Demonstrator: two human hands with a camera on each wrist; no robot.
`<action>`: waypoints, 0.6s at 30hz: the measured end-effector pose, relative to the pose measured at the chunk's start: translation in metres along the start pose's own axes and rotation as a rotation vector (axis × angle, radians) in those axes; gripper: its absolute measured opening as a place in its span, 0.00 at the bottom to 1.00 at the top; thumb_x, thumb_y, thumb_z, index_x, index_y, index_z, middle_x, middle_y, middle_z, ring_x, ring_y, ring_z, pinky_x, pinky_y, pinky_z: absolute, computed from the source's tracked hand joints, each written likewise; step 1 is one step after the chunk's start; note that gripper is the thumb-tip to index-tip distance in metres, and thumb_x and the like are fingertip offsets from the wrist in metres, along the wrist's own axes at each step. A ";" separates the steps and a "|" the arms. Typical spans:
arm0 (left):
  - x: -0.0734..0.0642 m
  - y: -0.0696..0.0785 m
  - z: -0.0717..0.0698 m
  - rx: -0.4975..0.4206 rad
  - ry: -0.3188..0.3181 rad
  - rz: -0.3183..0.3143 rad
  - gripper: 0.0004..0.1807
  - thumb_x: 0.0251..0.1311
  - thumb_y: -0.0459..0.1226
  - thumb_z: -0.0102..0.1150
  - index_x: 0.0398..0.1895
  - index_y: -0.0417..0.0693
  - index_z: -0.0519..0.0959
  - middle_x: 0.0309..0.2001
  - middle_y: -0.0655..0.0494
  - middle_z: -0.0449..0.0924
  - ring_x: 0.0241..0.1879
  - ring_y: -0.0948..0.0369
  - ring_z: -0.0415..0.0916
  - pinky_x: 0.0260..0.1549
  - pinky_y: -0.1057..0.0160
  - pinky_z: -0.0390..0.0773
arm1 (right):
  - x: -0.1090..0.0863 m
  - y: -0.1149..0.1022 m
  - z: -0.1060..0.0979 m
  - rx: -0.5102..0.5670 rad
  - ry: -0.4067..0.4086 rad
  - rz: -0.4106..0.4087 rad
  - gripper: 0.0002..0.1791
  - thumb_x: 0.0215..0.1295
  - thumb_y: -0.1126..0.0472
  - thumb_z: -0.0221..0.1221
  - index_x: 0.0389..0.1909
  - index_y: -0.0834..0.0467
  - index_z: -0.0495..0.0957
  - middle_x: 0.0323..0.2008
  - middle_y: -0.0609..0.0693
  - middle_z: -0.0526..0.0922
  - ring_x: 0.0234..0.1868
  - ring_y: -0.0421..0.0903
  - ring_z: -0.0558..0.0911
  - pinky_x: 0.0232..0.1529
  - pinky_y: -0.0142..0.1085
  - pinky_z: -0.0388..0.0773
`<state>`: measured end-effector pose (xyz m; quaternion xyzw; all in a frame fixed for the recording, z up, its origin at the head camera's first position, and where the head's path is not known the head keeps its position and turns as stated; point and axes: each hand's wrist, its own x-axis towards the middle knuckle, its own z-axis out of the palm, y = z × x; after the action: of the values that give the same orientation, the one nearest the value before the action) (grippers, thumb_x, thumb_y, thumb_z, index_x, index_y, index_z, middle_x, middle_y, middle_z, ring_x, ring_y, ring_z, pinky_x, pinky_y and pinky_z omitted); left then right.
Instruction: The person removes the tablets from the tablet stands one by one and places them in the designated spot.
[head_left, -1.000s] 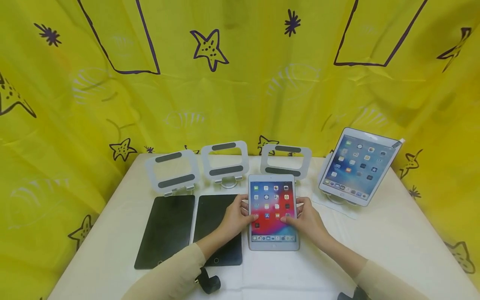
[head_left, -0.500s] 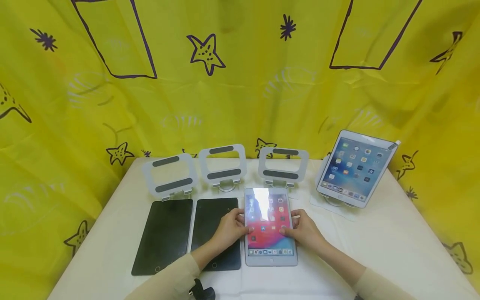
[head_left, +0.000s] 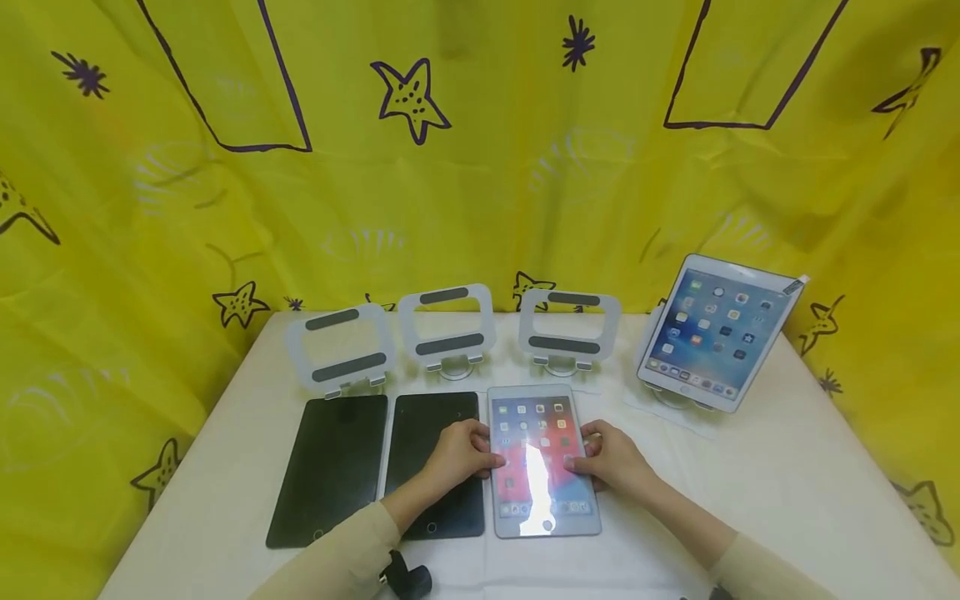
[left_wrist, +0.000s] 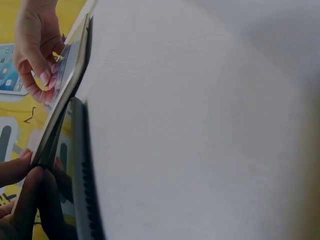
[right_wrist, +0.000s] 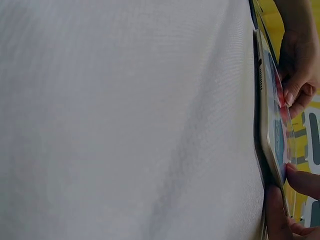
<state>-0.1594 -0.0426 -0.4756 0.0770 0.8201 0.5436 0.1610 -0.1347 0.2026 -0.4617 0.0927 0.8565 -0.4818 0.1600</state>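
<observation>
A white-framed tablet (head_left: 525, 406), its screen lit with app icons on red and blue, lies face up between both hands, close over the white cloth. My left hand (head_left: 454, 450) grips its left edge, thumb on the glass and fingers curled at the side. The opposite edge is held by my right hand (head_left: 618, 460) in the same way. In the left wrist view the tablet's edge (left_wrist: 75, 75) shows side-on, with fingertips (left_wrist: 31, 186) beneath it. The right wrist view has a finger (right_wrist: 276, 210) under the tablet rim (right_wrist: 265, 107) too. A bright reflection covers part of the screen.
Two black tablets (head_left: 333, 462) (head_left: 435, 417) lie on the table left of the hands. Three grey-white stands (head_left: 348, 367) (head_left: 450, 343) (head_left: 564, 343) line the back. At right, another lit tablet (head_left: 716, 333) leans on a stand. A yellow curtain (head_left: 480, 208) hangs behind.
Both hands have brought the tablet down and nearer to the person, away from the third stand. The reflection has slid down its screen. Other tablets and stands stay in place.
</observation>
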 end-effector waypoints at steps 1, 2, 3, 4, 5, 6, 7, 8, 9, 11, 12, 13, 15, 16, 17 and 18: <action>0.001 0.001 -0.001 0.013 -0.008 -0.005 0.26 0.45 0.29 0.71 0.47 0.25 0.72 0.23 0.51 0.78 0.19 0.61 0.80 0.20 0.64 0.81 | 0.000 0.000 0.000 -0.006 0.004 0.005 0.32 0.48 0.63 0.71 0.52 0.69 0.68 0.29 0.55 0.74 0.23 0.44 0.76 0.23 0.36 0.80; 0.002 0.002 -0.001 0.026 -0.015 -0.009 0.26 0.45 0.29 0.71 0.46 0.25 0.72 0.22 0.51 0.78 0.18 0.61 0.79 0.20 0.65 0.81 | 0.000 0.000 0.000 -0.017 0.007 0.010 0.33 0.48 0.63 0.71 0.52 0.69 0.68 0.29 0.55 0.74 0.23 0.44 0.76 0.23 0.36 0.80; 0.003 0.004 -0.001 0.037 -0.024 -0.010 0.26 0.45 0.30 0.72 0.46 0.25 0.72 0.22 0.52 0.78 0.18 0.61 0.79 0.19 0.65 0.80 | -0.001 0.000 -0.001 -0.023 0.008 0.016 0.33 0.48 0.62 0.71 0.53 0.69 0.68 0.30 0.55 0.74 0.24 0.44 0.76 0.23 0.36 0.80; 0.004 0.005 -0.002 0.046 -0.034 -0.011 0.25 0.45 0.30 0.72 0.45 0.25 0.72 0.22 0.52 0.78 0.17 0.62 0.79 0.19 0.65 0.80 | -0.001 -0.001 -0.001 -0.029 0.012 0.020 0.33 0.48 0.62 0.71 0.53 0.69 0.68 0.30 0.55 0.74 0.24 0.44 0.76 0.23 0.36 0.80; 0.004 0.006 -0.002 0.059 -0.042 -0.009 0.25 0.45 0.30 0.72 0.45 0.25 0.72 0.22 0.52 0.78 0.17 0.62 0.79 0.19 0.65 0.80 | -0.002 -0.002 -0.001 -0.037 0.016 0.022 0.33 0.48 0.62 0.71 0.53 0.69 0.68 0.30 0.55 0.74 0.24 0.44 0.76 0.23 0.36 0.80; 0.005 0.007 -0.002 0.069 -0.046 -0.009 0.25 0.45 0.30 0.72 0.44 0.25 0.72 0.22 0.52 0.77 0.17 0.62 0.79 0.18 0.65 0.80 | -0.003 -0.002 -0.001 -0.046 0.022 0.021 0.33 0.48 0.62 0.71 0.53 0.69 0.69 0.30 0.55 0.74 0.24 0.44 0.76 0.23 0.35 0.80; 0.006 0.008 -0.002 0.075 -0.050 -0.010 0.24 0.45 0.30 0.72 0.43 0.25 0.72 0.22 0.51 0.77 0.16 0.62 0.79 0.18 0.65 0.80 | -0.003 -0.003 0.000 -0.052 0.028 0.019 0.32 0.48 0.62 0.71 0.53 0.69 0.69 0.30 0.55 0.74 0.23 0.44 0.76 0.23 0.35 0.80; 0.007 0.008 -0.003 0.083 -0.052 -0.010 0.24 0.44 0.29 0.72 0.43 0.25 0.72 0.22 0.51 0.77 0.16 0.61 0.79 0.17 0.65 0.79 | -0.004 -0.004 0.000 -0.062 0.033 0.017 0.32 0.48 0.62 0.71 0.53 0.69 0.69 0.30 0.54 0.74 0.23 0.44 0.75 0.23 0.35 0.79; 0.007 0.009 -0.003 0.089 -0.054 -0.011 0.24 0.44 0.29 0.72 0.42 0.26 0.72 0.22 0.51 0.77 0.16 0.61 0.78 0.17 0.65 0.79 | -0.004 -0.005 0.000 -0.074 0.037 0.014 0.32 0.48 0.62 0.71 0.53 0.69 0.69 0.29 0.54 0.74 0.22 0.44 0.75 0.23 0.35 0.79; 0.008 0.010 -0.003 0.100 -0.057 -0.017 0.24 0.44 0.29 0.72 0.42 0.26 0.72 0.22 0.51 0.77 0.15 0.61 0.78 0.17 0.65 0.79 | -0.005 -0.007 0.001 -0.101 0.039 0.014 0.32 0.49 0.61 0.71 0.52 0.68 0.69 0.29 0.54 0.74 0.21 0.44 0.75 0.23 0.34 0.78; 0.009 0.010 -0.004 0.101 -0.060 -0.021 0.24 0.44 0.29 0.72 0.42 0.26 0.72 0.22 0.51 0.77 0.15 0.62 0.78 0.17 0.65 0.79 | -0.006 -0.007 0.001 -0.114 0.037 0.016 0.31 0.49 0.61 0.71 0.52 0.68 0.69 0.29 0.54 0.74 0.21 0.44 0.75 0.22 0.34 0.78; 0.009 0.010 -0.004 0.105 -0.064 -0.023 0.24 0.44 0.29 0.72 0.42 0.26 0.71 0.22 0.51 0.77 0.15 0.62 0.78 0.17 0.65 0.79 | -0.006 -0.007 0.001 -0.122 0.031 0.021 0.31 0.49 0.61 0.71 0.53 0.68 0.69 0.30 0.54 0.75 0.21 0.44 0.75 0.22 0.34 0.78; 0.010 0.011 -0.003 0.118 -0.073 -0.029 0.24 0.45 0.30 0.72 0.42 0.27 0.71 0.22 0.52 0.77 0.15 0.62 0.78 0.16 0.65 0.79 | -0.007 -0.008 0.002 -0.144 0.020 0.027 0.32 0.50 0.60 0.70 0.53 0.68 0.68 0.30 0.54 0.75 0.21 0.44 0.75 0.22 0.33 0.77; 0.011 0.011 -0.003 0.123 -0.076 -0.033 0.24 0.45 0.30 0.72 0.42 0.27 0.71 0.22 0.52 0.77 0.14 0.62 0.77 0.16 0.65 0.79 | -0.007 -0.008 0.002 -0.150 0.014 0.029 0.32 0.50 0.60 0.70 0.53 0.68 0.68 0.30 0.54 0.75 0.21 0.44 0.75 0.23 0.33 0.77; 0.011 0.011 -0.003 0.124 -0.079 -0.038 0.24 0.44 0.30 0.72 0.42 0.27 0.71 0.22 0.52 0.77 0.14 0.62 0.77 0.16 0.65 0.79 | -0.008 -0.008 0.002 -0.154 0.007 0.029 0.32 0.51 0.59 0.70 0.53 0.68 0.67 0.30 0.54 0.75 0.21 0.45 0.75 0.23 0.33 0.77; 0.012 0.012 -0.003 0.126 -0.083 -0.041 0.24 0.44 0.30 0.72 0.41 0.27 0.71 0.22 0.52 0.77 0.14 0.63 0.77 0.16 0.65 0.79 | -0.008 -0.008 0.001 -0.157 0.001 0.029 0.32 0.51 0.59 0.70 0.53 0.68 0.67 0.30 0.54 0.75 0.21 0.45 0.75 0.23 0.33 0.77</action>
<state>-0.1719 -0.0370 -0.4655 0.0924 0.8468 0.4839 0.2007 -0.1294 0.1973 -0.4534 0.0925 0.8902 -0.4108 0.1736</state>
